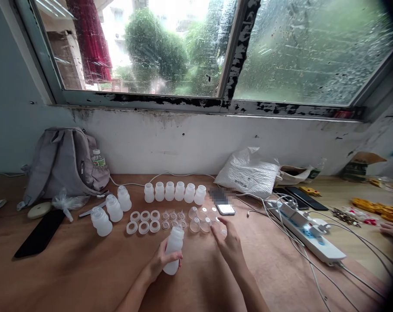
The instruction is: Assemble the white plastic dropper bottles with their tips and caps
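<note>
Just beyond the right hand [228, 242] fingers sit clear cups [201, 219]; left hand [162, 260] grips a bottle [173, 250] upright; right fingers loosely spread, nearer the cups.

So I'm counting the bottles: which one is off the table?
The bottle gripped in the left hand, nearest the camera; every other bottle stands on the table in rows.

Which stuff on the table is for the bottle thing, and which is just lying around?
In use: bottle in left hand; caps by right hand; rings; valves; spare bottles.
Lying about: backpack, phone, power strip, bag.
</note>
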Demonstrator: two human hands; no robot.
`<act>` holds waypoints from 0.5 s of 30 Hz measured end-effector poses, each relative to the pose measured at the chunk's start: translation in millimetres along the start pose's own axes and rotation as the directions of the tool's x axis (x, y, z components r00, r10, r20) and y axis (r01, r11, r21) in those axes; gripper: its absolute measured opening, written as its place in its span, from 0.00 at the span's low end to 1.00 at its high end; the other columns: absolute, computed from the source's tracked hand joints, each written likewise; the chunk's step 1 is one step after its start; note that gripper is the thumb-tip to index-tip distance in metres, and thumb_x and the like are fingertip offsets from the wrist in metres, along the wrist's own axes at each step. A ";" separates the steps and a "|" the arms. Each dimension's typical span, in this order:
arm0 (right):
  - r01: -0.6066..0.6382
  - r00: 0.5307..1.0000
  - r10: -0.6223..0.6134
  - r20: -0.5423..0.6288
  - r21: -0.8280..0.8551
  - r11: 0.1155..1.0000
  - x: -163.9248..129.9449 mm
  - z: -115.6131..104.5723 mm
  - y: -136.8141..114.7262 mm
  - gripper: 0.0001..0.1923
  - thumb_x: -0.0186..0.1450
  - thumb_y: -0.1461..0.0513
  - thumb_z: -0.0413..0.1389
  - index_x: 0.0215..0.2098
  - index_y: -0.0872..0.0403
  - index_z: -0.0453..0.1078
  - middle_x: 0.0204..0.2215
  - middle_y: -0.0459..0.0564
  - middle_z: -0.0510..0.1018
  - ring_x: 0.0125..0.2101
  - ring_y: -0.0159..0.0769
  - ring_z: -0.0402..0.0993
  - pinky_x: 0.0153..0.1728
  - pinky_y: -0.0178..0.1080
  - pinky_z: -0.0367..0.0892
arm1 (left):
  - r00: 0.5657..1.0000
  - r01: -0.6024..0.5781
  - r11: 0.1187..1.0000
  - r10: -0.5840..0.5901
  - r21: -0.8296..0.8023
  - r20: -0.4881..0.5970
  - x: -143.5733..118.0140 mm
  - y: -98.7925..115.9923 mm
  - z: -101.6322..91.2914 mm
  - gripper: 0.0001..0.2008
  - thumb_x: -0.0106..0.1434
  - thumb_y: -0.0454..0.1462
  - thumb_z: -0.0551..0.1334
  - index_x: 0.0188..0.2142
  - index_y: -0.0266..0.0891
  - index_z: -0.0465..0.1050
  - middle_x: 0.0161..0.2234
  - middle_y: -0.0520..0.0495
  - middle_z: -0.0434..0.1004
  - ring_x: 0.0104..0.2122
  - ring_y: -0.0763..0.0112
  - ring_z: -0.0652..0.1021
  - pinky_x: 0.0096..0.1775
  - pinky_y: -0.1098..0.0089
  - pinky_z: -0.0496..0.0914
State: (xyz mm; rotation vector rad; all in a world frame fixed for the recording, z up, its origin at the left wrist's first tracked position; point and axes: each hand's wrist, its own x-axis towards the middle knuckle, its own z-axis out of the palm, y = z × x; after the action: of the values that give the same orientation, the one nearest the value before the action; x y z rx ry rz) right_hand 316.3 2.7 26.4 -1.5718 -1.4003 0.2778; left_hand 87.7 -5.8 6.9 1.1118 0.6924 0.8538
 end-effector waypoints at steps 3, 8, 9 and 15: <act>-0.050 0.974 -0.010 0.225 0.260 0.964 -7.7 17.4 -35.6 0.17 0.57 0.55 0.53 0.42 0.52 0.62 0.41 0.54 0.71 0.44 0.43 0.67 0.45 0.45 0.62 | 0.994 -0.097 0.988 0.102 0.118 -0.037 0.9 1.6 0.8 0.14 0.50 0.40 0.63 0.33 0.35 0.63 0.25 0.51 0.67 0.23 0.73 0.69 0.26 0.72 0.62; -0.186 0.886 -0.040 0.462 0.432 0.882 -20.1 55.0 -73.1 0.21 0.55 0.54 0.57 0.45 0.51 0.62 0.43 0.52 0.71 0.46 0.42 0.66 0.45 0.44 0.62 | 0.981 -0.166 0.951 0.185 0.259 -0.051 4.3 -5.4 -3.1 0.16 0.49 0.41 0.64 0.35 0.34 0.65 0.26 0.50 0.68 0.25 0.73 0.67 0.27 0.73 0.60; -0.205 0.876 -0.039 0.481 0.443 0.873 -20.6 61.2 -76.4 0.22 0.54 0.54 0.57 0.45 0.51 0.62 0.42 0.52 0.72 0.45 0.42 0.67 0.44 0.44 0.63 | 0.980 -0.169 0.949 0.189 0.267 -0.053 4.8 -7.2 -4.1 0.16 0.48 0.40 0.64 0.35 0.34 0.65 0.26 0.50 0.68 0.25 0.73 0.67 0.27 0.73 0.60; -0.264 0.877 -0.027 0.480 0.528 0.807 -16.5 81.1 -85.3 0.15 0.52 0.57 0.59 0.36 0.54 0.67 0.31 0.50 0.75 0.36 0.40 0.72 0.38 0.41 0.66 | 0.999 -0.038 0.994 0.041 0.107 -0.025 0.2 -4.0 -3.7 0.09 0.49 0.38 0.61 0.26 0.35 0.64 0.19 0.51 0.67 0.19 0.73 0.67 0.22 0.72 0.59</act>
State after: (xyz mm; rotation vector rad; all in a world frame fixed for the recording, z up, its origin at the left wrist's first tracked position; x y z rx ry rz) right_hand 199.6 17.3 44.1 -1.1036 -1.3799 1.1279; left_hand 85.6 -4.6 2.0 1.2148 0.7474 0.8753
